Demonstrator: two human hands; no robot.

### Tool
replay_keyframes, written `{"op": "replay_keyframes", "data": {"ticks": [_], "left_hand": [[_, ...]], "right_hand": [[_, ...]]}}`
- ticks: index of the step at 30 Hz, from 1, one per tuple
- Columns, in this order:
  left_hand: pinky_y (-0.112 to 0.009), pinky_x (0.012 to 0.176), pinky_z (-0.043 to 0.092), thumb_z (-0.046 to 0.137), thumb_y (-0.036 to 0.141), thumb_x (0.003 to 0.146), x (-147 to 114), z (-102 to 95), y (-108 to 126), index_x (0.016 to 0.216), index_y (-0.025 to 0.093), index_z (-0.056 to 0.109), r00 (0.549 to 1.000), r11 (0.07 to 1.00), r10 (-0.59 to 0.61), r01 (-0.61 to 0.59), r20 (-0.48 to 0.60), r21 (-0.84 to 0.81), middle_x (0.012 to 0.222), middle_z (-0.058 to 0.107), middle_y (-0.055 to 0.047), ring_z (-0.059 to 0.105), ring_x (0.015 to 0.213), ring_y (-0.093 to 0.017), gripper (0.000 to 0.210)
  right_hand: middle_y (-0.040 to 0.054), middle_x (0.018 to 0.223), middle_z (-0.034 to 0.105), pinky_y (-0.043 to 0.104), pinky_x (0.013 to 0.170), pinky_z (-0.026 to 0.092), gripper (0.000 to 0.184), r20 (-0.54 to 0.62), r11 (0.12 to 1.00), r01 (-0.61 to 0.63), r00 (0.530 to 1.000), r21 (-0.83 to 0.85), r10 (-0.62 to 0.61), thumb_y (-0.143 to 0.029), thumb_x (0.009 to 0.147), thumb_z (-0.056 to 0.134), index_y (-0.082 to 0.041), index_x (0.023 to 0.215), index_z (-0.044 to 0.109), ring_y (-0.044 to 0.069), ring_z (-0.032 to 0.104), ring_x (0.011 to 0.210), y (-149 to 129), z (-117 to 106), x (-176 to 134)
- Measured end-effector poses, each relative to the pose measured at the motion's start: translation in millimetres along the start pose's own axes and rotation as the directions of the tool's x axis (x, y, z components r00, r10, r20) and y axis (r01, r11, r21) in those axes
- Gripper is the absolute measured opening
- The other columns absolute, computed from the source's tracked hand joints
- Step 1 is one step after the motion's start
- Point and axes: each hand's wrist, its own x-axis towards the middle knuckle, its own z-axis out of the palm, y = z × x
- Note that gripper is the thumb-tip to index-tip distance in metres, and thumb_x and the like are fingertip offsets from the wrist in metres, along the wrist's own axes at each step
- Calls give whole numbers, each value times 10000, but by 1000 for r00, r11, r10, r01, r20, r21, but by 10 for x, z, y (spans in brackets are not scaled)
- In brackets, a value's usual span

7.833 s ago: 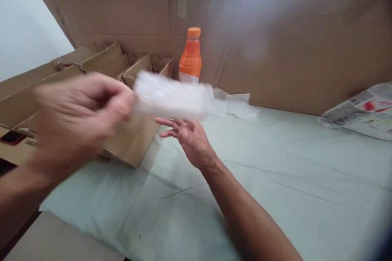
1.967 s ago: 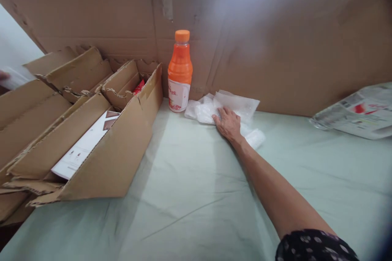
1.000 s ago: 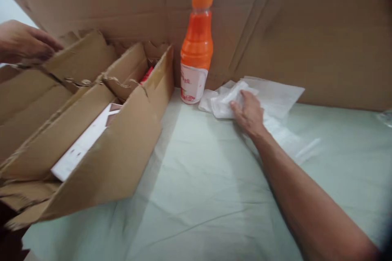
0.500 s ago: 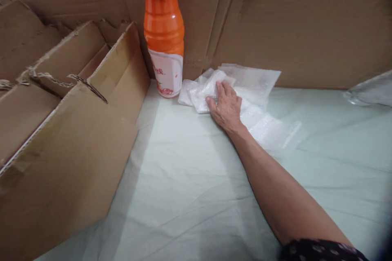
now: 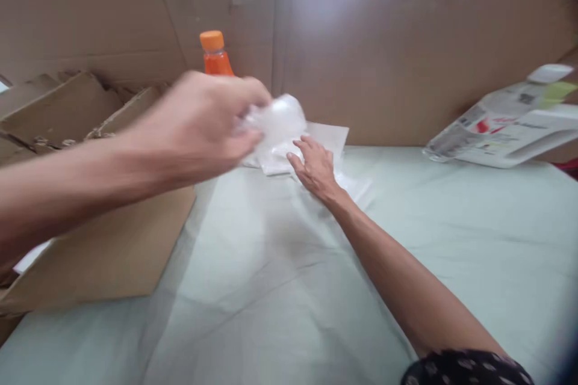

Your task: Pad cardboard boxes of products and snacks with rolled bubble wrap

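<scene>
My left hand [image 5: 203, 120], smeared by motion, reaches in from the left. Between its thumb and fingers is a piece of bubble wrap [image 5: 285, 117], white and see-through, raised a little off the pile. My right hand [image 5: 316, 167] lies with fingers apart on the flat bubble wrap pile [image 5: 333, 136], just right of the raised piece. Behind my left hand stands an orange drink bottle [image 5: 217, 62]; only its cap and neck show, the rest being hidden.
At left stands a cardboard box [image 5: 121, 252] with dividers. A cardboard wall [image 5: 397, 42] closes off the back. On the right, a clear bottle [image 5: 487, 117] leans by a white jug [image 5: 510, 147]. Pale green cloth [image 5: 253, 313] covers the surface.
My left hand has come into view from the left and taken hold of bubble wrap. My right hand stays on the pile. The view has tilted up and shifted right, showing the bottle and jug.
</scene>
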Motion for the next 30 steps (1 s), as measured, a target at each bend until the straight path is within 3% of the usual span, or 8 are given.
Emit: {"op": "replay_keyframes", "data": {"ticks": [6, 9, 13, 17, 20, 24, 27, 30], "left_hand": [[-511, 1037, 454, 523, 186, 920, 648, 1082, -6, 1406, 227, 510, 986, 914, -106, 45, 131, 404, 1422, 520, -140, 546, 1287, -359, 488], [-559, 1086, 411, 588, 229, 897, 628, 1534, -299, 1528, 210, 374, 968, 914, -178, 97, 175, 393, 1645, 255, -202, 430, 1399, -413, 667], [-572, 1111, 394, 507, 271, 940, 467, 1951, -644, 1566, 250, 339, 950, 931, -194, 100, 244, 352, 1681, 233, -150, 374, 1458, -387, 649], [-589, 1114, 388, 492, 319, 928, 482, 2159, -874, 1593, 232, 292, 947, 933, -258, 194, 189, 302, 1667, 268, -166, 391, 1450, -402, 700], [-561, 1132, 379, 521, 357, 903, 517, 2273, -981, 1593, 225, 298, 951, 938, -284, 249, 120, 242, 1623, 357, -171, 429, 1427, -390, 737], [-579, 1144, 345, 561, 331, 870, 469, 2423, -1025, 1567, 203, 361, 958, 946, -286, 284, -7, 155, 1620, 350, -193, 401, 1440, -411, 736], [-598, 1169, 287, 593, 323, 844, 347, 2452, -1033, 1536, 192, 399, 954, 955, -266, 280, -136, 97, 1647, 293, -192, 347, 1468, -414, 731], [-585, 1192, 248, 538, 349, 879, 151, 2360, -1056, 1542, 148, 346, 919, 956, -267, 291, -289, 42, 1647, 273, -210, 299, 1495, -383, 719]], "right_hand": [[151, 1486, 549, 533, 1074, 399, 534, 191, 992, 116, 976, -56, -103, -501, 891, 574, -206, 1334, 617, 361, 501, 1362, 511, -628, -738], [182, 1509, 517, 537, 1068, 403, 619, 325, 970, 171, 939, -170, -109, -365, 822, 634, -177, 1407, 562, 380, 469, 1390, 668, -631, -962], [143, 1338, 670, 484, 1030, 429, 399, 242, 986, 97, 968, -134, -62, -106, 816, 519, -195, 1153, 715, 335, 549, 1321, 793, -489, -972], [113, 1096, 771, 424, 912, 510, 305, 168, 998, 5, 986, -63, 5, -122, 865, 482, -185, 1008, 744, 279, 708, 1034, 1026, -636, -930], [71, 1004, 781, 403, 820, 554, 250, -81, 974, -138, 985, 177, 154, -225, 895, 521, -208, 1023, 736, 244, 723, 891, 1123, -1036, -873], [16, 892, 766, 343, 753, 540, 177, -489, 863, 54, 841, 503, 232, -219, 835, 635, -230, 966, 754, 185, 688, 788, 819, -1421, -518], [44, 961, 762, 341, 831, 528, 210, -658, 896, 280, 753, 345, 18, -162, 874, 588, -178, 1014, 744, 178, 692, 893, 431, -1221, -60], [75, 1105, 751, 425, 958, 508, 256, -499, 902, 372, 837, 218, -224, -194, 925, 534, -183, 1103, 718, 224, 676, 1074, 180, -735, 353]]}}
